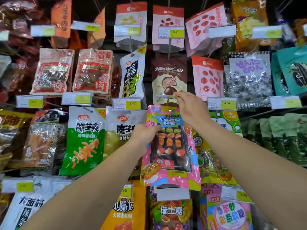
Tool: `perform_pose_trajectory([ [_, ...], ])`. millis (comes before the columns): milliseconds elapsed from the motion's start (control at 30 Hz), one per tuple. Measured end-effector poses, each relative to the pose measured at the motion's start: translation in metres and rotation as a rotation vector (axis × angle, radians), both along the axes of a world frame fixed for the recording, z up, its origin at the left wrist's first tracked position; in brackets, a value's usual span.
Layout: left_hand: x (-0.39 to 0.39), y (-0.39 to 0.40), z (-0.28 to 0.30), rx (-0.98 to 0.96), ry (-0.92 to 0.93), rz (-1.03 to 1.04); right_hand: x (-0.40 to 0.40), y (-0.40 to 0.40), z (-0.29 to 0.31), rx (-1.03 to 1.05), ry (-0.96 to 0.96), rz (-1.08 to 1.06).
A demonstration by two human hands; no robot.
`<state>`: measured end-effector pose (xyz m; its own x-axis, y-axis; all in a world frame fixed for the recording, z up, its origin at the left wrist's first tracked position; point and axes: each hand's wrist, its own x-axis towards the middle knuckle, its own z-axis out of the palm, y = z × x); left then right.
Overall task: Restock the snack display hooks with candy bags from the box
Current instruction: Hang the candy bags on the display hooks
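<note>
The left hand is gripping the candy bag w/ curled fingers, holding it up to the hook. The right hand is pinching the price tag up, prob. to clear the hook's tip.

A pink candy bag is gripped at its left edge by the left hand. A price tag holder just above is pinched by the right hand, amid hanging snack bags.
</note>
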<state>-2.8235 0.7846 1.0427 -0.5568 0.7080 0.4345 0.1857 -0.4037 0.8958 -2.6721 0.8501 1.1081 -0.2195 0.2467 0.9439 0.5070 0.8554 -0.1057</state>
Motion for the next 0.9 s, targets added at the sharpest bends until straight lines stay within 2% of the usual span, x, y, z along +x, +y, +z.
perform_pose_trajectory([
  [900,0.017,-0.014,0.006,0.006,-0.023,0.107,0.009,-0.016,0.007,-0.069,-0.025,-0.067],
])
